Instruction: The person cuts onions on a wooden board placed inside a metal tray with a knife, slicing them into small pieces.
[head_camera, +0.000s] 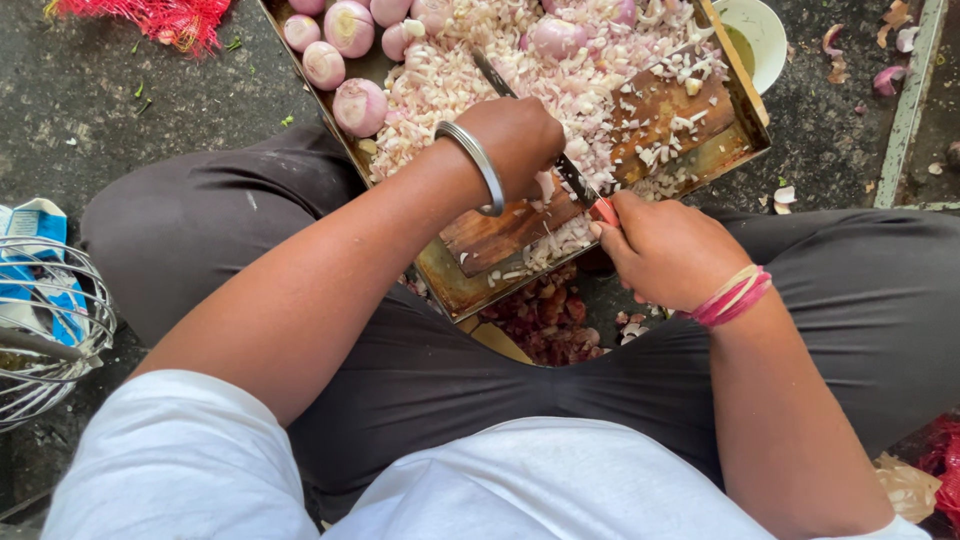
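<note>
Where the dark floor (90, 110) shows at the far left, a wire whisk (45, 330) lies over a blue and white packet (40, 225), and a red mesh bag (160, 18) sits at the top edge. Next to the right, peeled whole onions (345, 60) are gathered in the upper left corner of a metal tray (450, 285), which rests tilted across the seated person's lap, over dark trousers (230, 215). A heap of chopped onion (520, 70) fills the tray's middle. The left hand (515, 140), with a steel bangle (472, 165) at the wrist, is curled and pressed down on a piece of onion on the wooden chopping board (520, 225) that lies inside the tray; its fingers are folded under, so how tightly they hold cannot be told. A knife (530, 125) runs from the chopped heap down past this hand. The right hand (665, 250) is clamped around the knife's red handle, with pink threads (735, 295) around its wrist. Below the tray, between the knees, lies a pile of reddish onion skins (545, 320). Further right, a white bowl (760, 35) stands just beyond the tray's far corner, and loose peelings (890, 80) are scattered on the floor.
</note>
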